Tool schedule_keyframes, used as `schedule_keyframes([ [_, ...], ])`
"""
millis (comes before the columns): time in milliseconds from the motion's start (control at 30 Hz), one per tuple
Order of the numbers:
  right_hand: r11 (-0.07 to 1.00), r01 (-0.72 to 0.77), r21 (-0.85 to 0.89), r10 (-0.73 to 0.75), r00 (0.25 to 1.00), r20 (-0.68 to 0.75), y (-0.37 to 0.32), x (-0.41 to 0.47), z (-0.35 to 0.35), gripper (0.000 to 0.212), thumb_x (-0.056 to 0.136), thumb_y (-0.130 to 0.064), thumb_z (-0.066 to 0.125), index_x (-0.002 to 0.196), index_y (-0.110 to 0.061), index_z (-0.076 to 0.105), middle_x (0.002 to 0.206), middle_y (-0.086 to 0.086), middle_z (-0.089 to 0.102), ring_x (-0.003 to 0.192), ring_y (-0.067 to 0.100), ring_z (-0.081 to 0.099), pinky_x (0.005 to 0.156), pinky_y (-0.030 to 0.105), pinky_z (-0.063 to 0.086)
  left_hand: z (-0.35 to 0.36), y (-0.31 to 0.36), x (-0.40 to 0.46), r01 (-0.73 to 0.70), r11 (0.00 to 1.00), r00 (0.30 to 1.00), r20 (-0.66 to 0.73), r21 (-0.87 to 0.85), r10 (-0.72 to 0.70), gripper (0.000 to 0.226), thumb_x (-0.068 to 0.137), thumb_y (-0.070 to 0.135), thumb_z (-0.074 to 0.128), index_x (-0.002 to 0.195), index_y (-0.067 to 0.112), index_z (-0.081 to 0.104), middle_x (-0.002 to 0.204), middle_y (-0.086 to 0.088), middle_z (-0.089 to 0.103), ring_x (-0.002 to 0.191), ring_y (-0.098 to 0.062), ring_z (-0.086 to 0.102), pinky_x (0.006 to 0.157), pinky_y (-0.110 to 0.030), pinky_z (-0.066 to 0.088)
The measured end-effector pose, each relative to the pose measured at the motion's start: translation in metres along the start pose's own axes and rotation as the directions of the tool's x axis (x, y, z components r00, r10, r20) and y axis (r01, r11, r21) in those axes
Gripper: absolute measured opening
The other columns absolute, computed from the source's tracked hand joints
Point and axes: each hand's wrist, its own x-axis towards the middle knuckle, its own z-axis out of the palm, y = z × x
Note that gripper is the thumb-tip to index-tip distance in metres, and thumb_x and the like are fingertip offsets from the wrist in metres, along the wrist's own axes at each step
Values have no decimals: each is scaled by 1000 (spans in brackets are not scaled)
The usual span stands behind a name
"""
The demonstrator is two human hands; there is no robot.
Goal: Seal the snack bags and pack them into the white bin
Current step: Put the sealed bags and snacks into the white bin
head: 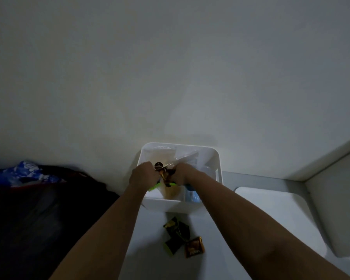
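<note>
The white bin (pixel 212 153) stands on the white surface against the wall. Over its near half, my left hand (pixel 142 174) and my right hand (pixel 183 173) both grip a clear snack bag (pixel 163 172) with dark and gold wrapped sweets inside. A bright green strip (pixel 155 186), perhaps a clip or seal, shows under my hands. Other clear bags (pixel 187 158) stand inside the bin. A blue item (pixel 191 194) lies in the bin under my right wrist.
Several loose dark and gold sweet wrappers (pixel 178 235) lie on the white surface in front of the bin. A white lidded box (pixel 279 215) sits to the right. Dark clothing and a blue floral cloth (pixel 26 172) are heaped on the left. The scene is dim.
</note>
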Motion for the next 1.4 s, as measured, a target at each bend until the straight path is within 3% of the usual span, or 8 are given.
schedule_keyframes([
  [233, 990, 82, -116, -75, 995, 65, -8, 4, 13, 33, 105, -16, 49, 133, -3, 59, 136, 20, 61, 126, 33, 56, 110, 37, 41, 17, 3, 8, -74, 995, 993, 99, 73, 66, 21, 92, 17, 57, 112, 9, 61, 115, -11, 69, 105, -27, 64, 85, -31, 48],
  [400, 986, 118, -115, -112, 992, 51, -7, -4, 16, 33, 105, -22, 50, 129, -2, 63, 131, 18, 64, 125, 31, 58, 111, 37, 41, 16, 0, 0, -51, 997, 998, 51, 54, 48, 23, 88, 17, 59, 111, 12, 63, 116, -9, 69, 108, -27, 63, 87, -32, 49],
  [633, 981, 24, 194, -7, 996, -85, -5, -21, 11, 38, 98, -14, 61, 133, 2, 59, 128, 19, 66, 119, 32, 63, 102, 37, 50, 4, 4, -25, -66, 997, 997, -38, 33, 67, 24, 89, 19, 62, 112, 11, 63, 118, -9, 68, 112, -28, 62, 84, -30, 46],
  [800, 898, 119, 423, 3, 961, -277, -3, -34, 8, 48, 95, -16, 65, 141, -7, 54, 125, 18, 68, 94, 19, 64, 66, 6, 45, -1, 4, -47, -56, 998, 997, -51, -35, 54, 13, 90, 25, 60, 102, 23, 63, 113, -2, 69, 107, -24, 63, 87, -32, 50],
  [933, 831, 259, 492, 0, 885, -466, 15, -66, 9, 28, 94, -20, 62, 122, -17, 67, 113, 8, 72, 96, 24, 70, 90, 37, 58, 12, -4, -76, -226, 969, 954, -223, -98, 200, 10, 95, 26, 58, 92, 21, 66, 98, 0, 73, 95, -21, 68, 79, -31, 52],
  [1100, 787, 429, 443, -13, 730, -684, 58, -133, 41, 17, 95, -14, 57, 98, -23, 72, 83, 0, 73, 74, 17, 69, 71, 32, 56, 67, -33, -136, -393, 909, 893, -296, -142, 340, 12, 94, 20, 64, 82, 19, 63, 77, 1, 67, 71, -17, 64, 63, -32, 51],
  [1233, 812, 394, 430, -44, 777, -628, 102, -168, 103, 15, 89, -30, 55, 89, -23, 68, 77, -8, 69, 69, 8, 65, 67, 33, 56, 125, -72, -165, -362, 931, 930, -88, -56, 356, 13, 89, 23, 66, 101, 26, 65, 101, 5, 64, 97, -22, 61, 76, -37, 53],
  [1400, 942, 176, 285, -41, 905, -423, 140, -166, 182, 41, 87, -48, 45, 115, -26, 65, 109, 1, 68, 98, 22, 63, 82, 43, 54, 176, -104, -159, -470, 863, 883, 95, 188, 460, 77, 85, 45, 60, 154, 23, 36, 163, -7, 30, 150, -34, 26, 120, -51, 32],
])
